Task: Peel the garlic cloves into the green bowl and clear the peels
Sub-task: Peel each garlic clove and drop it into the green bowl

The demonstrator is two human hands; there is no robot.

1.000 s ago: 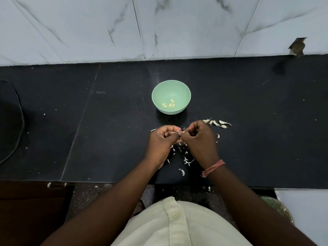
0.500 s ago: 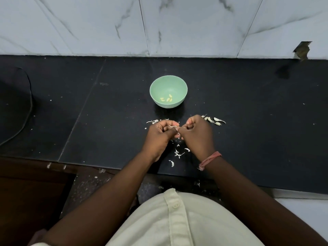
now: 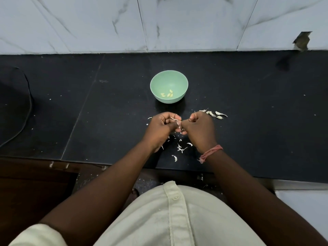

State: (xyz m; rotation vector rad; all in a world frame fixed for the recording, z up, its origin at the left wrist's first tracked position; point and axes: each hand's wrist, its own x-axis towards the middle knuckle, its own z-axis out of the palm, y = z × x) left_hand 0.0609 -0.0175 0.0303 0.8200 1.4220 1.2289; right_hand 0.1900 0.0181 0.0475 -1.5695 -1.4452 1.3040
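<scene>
A green bowl (image 3: 156, 82) stands on the black counter (image 3: 248, 121) and has a few peeled garlic cloves (image 3: 167, 94) in its bottom. In front of it my left hand (image 3: 160, 127) and my right hand (image 3: 198, 128) meet, both with curled fingers pinching a small garlic clove (image 3: 179, 126) between them; a thin strip of peel sticks out near my left fingertips. The clove is mostly hidden by my fingers. Unpeeled cloves (image 3: 215, 114) lie just right of my right hand. White peel scraps (image 3: 180, 148) are scattered on the counter below my hands.
A white marble-tile wall (image 3: 159, 23) rises behind the counter. A dark cable (image 3: 28, 103) curves over the counter's far left. The counter's front edge runs just below my wrists, with a brown cabinet (image 3: 26, 183) under it on the left.
My head has tilted, so the bowl and counter sit a little differently in view. My hands stay together on the clove, working the peel; more scraps show below them.
</scene>
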